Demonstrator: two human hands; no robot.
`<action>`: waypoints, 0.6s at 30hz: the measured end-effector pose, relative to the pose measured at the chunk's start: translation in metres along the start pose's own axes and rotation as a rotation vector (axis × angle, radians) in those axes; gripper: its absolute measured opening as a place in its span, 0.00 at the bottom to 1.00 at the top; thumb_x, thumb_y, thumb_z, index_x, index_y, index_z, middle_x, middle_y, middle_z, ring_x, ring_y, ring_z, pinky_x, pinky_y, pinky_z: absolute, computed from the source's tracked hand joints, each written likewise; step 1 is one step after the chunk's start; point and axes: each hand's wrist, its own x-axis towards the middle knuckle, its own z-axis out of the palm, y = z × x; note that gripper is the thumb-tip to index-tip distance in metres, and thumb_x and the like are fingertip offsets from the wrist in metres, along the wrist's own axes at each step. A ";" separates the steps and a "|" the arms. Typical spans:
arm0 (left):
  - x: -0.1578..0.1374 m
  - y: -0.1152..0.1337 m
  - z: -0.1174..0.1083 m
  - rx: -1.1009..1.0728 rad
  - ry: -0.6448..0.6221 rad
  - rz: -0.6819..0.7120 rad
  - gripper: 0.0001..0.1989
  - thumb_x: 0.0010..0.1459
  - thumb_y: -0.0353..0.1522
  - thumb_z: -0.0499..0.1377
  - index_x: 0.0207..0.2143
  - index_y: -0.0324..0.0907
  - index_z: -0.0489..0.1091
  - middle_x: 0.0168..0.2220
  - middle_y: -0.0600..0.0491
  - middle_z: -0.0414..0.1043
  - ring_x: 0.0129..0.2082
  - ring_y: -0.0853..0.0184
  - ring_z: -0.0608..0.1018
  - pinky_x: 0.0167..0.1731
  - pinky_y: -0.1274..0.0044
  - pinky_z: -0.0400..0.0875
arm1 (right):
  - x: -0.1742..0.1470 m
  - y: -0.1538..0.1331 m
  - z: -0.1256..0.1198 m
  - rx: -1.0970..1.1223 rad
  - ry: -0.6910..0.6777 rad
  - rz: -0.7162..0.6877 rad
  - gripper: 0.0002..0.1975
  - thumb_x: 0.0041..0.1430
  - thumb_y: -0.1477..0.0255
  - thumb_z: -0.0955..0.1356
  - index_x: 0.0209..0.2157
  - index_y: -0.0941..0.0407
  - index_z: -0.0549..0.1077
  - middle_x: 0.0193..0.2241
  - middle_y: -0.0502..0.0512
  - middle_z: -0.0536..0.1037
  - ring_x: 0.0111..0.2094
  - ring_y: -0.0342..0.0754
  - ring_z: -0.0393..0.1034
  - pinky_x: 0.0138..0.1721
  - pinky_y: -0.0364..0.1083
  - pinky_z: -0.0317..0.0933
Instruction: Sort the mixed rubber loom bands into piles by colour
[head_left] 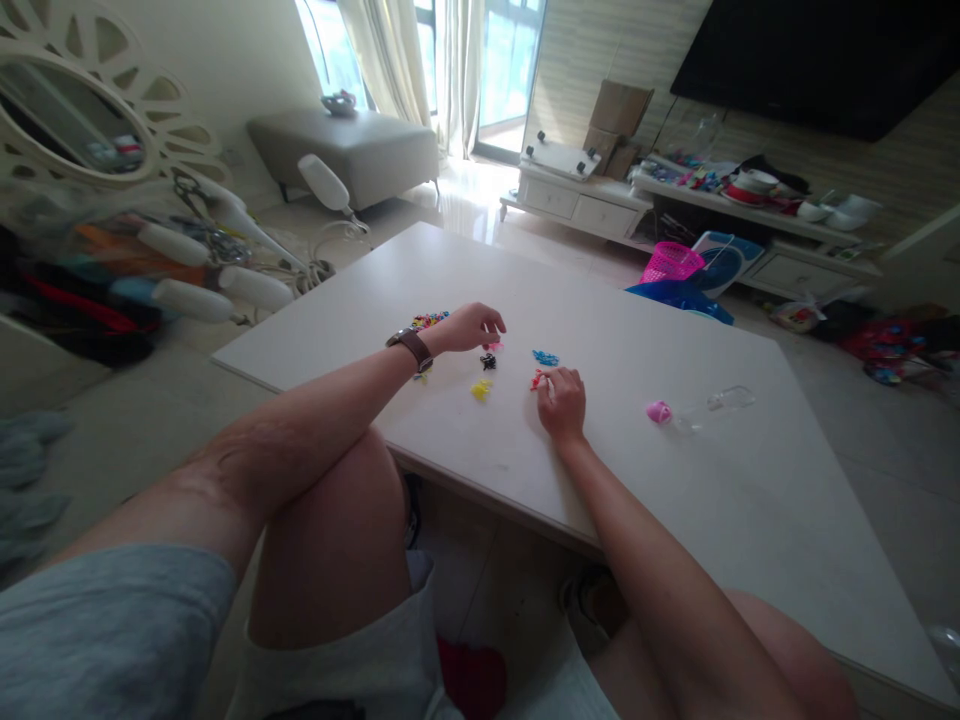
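Note:
My left hand [474,327], with a brown watch strap on its wrist, hovers over a small pile of pink pieces [495,346]. Its fingers are loosely bent and look apart. Behind that wrist lies a mixed heap of multicoloured small plastic pieces [430,320], partly hidden by the arm. My right hand [564,402] rests on the table with fingers closed at a small pile of red pieces [535,380]; its fingertips seem to pinch one. Nearby are separate piles of black pieces [488,361], yellow pieces [481,390] and blue pieces [546,357]. The pieces' exact kind is too small to tell.
On the white table [675,520], to the right, lie a pink cap-like object [659,412] and a clear plastic container [730,399]. Beyond the table stand a pink basket [673,262], a low TV cabinet [577,208] and a grey bench [345,150]. A white multi-armed lamp [255,285] is at left.

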 end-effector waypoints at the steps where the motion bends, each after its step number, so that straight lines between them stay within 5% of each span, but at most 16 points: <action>1: -0.001 0.000 -0.002 -0.007 0.014 -0.013 0.12 0.52 0.27 0.62 0.41 0.36 0.78 0.28 0.51 0.79 0.25 0.69 0.79 0.29 0.79 0.70 | 0.000 0.002 0.000 0.000 0.025 0.035 0.13 0.66 0.72 0.60 0.34 0.54 0.74 0.35 0.56 0.78 0.41 0.53 0.66 0.47 0.50 0.58; 7: -0.003 0.006 -0.005 -0.028 0.037 -0.042 0.11 0.52 0.27 0.63 0.39 0.37 0.78 0.27 0.52 0.79 0.26 0.69 0.79 0.29 0.79 0.70 | 0.002 0.009 0.002 0.042 0.097 0.209 0.14 0.65 0.69 0.59 0.29 0.54 0.72 0.31 0.57 0.77 0.39 0.55 0.65 0.44 0.51 0.59; 18: -0.001 -0.002 -0.013 -0.024 0.080 -0.025 0.09 0.51 0.29 0.65 0.36 0.36 0.79 0.27 0.50 0.78 0.26 0.69 0.79 0.29 0.79 0.70 | 0.003 0.007 0.004 0.067 0.042 0.208 0.16 0.65 0.67 0.59 0.29 0.54 0.74 0.33 0.58 0.79 0.41 0.55 0.65 0.45 0.51 0.59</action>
